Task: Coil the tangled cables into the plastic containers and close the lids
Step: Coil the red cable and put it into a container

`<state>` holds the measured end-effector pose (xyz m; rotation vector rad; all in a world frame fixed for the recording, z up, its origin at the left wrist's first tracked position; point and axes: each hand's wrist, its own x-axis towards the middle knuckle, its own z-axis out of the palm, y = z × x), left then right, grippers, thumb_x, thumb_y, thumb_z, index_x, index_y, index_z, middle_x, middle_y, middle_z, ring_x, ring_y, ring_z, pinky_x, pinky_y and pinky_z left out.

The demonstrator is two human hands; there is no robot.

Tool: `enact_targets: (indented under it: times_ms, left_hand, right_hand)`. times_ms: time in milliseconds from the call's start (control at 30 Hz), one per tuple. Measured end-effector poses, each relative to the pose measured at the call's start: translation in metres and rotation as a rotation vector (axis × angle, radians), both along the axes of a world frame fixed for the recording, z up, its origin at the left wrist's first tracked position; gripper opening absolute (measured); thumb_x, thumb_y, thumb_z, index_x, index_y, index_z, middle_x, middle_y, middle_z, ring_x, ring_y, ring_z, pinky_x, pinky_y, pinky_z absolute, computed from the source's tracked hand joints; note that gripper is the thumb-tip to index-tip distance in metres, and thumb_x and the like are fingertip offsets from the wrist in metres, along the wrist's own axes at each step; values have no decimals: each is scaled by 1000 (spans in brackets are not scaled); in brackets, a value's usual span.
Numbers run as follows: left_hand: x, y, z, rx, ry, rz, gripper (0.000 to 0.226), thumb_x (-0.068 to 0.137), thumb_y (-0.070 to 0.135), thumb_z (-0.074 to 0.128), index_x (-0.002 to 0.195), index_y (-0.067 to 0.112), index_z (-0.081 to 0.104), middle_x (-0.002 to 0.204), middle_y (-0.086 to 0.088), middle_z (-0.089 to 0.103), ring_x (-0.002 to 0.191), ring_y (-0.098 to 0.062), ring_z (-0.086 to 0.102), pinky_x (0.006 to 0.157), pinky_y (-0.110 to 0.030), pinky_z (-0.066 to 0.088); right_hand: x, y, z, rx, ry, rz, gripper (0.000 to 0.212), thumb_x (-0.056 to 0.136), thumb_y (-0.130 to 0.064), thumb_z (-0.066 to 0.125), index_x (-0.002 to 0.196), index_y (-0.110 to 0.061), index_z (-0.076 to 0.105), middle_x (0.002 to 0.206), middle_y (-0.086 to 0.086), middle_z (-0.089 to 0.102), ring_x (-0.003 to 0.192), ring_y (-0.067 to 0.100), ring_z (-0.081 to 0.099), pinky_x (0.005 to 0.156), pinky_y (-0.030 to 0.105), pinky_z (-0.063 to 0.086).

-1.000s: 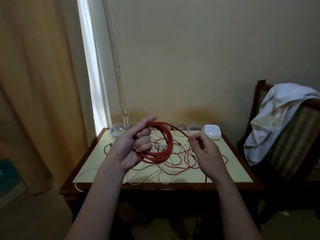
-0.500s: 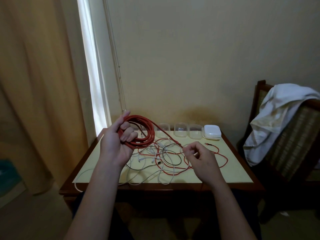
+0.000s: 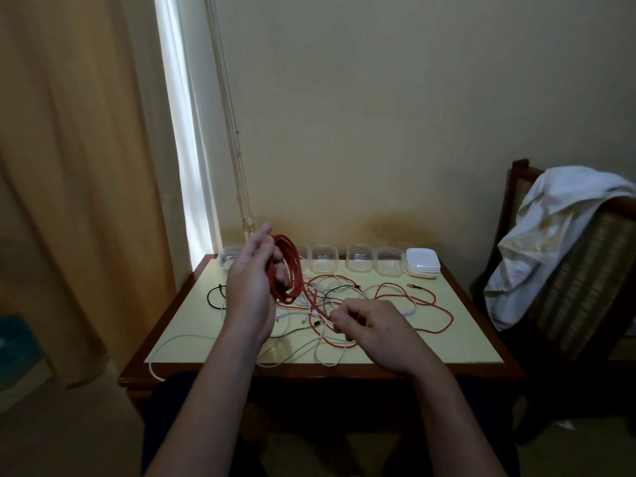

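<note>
Nearest us, the right hand (image 3: 375,335) is curled, pinching a loose red strand at about 6 o'clock in the tangle of cables (image 3: 330,342). Just beyond, at 10 o'clock from it, the left hand (image 3: 251,287) has its fingers hooked through the red coil (image 3: 287,270), lifted off the table (image 3: 464,339). That coil looks only part-wound, as plenty of red cable trails out to 3 o'clock, and the white and black leads lie unsorted.

Along the far edge, the container at 11 o'clock (image 3: 229,258) seems to hold a white cable, with no lid on it that I can make out. The three empty containers (image 3: 359,258) wait at 12, and the stack of lids (image 3: 422,268) sits at 1 o'clock. So call it early: one cable stowed, one in hand, the rest to go.

Against half a second back, the coil has turned more edge-on and drifted right, and the right hand has slid nearer and leftward along the strand.
</note>
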<state>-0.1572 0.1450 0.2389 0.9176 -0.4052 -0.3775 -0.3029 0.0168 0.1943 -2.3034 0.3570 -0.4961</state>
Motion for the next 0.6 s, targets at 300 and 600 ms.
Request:
enact_targets:
  times_ms: [300,600]
  left_hand:
    - [-30,-8,-15,476,-455,-220,28,104,18,52,127,27,65,69,-6,64,58,-16,60,56,-25,49]
    - [-31,-5,-5,189,17,-725,34,94,16,51,120,7,72,60,-1,35,34,-4,24,41,-23,10]
  right_hand:
    - [1,12,21,70,-279,-45,27,101,-38,59,79,-23,67,66,-9,63,60,4,52,56,25,39]
    - [6,12,23,20,-507,-255,26,90,-50,66,88,-25,62,86,-9,59,74,7,53,63,15,40]
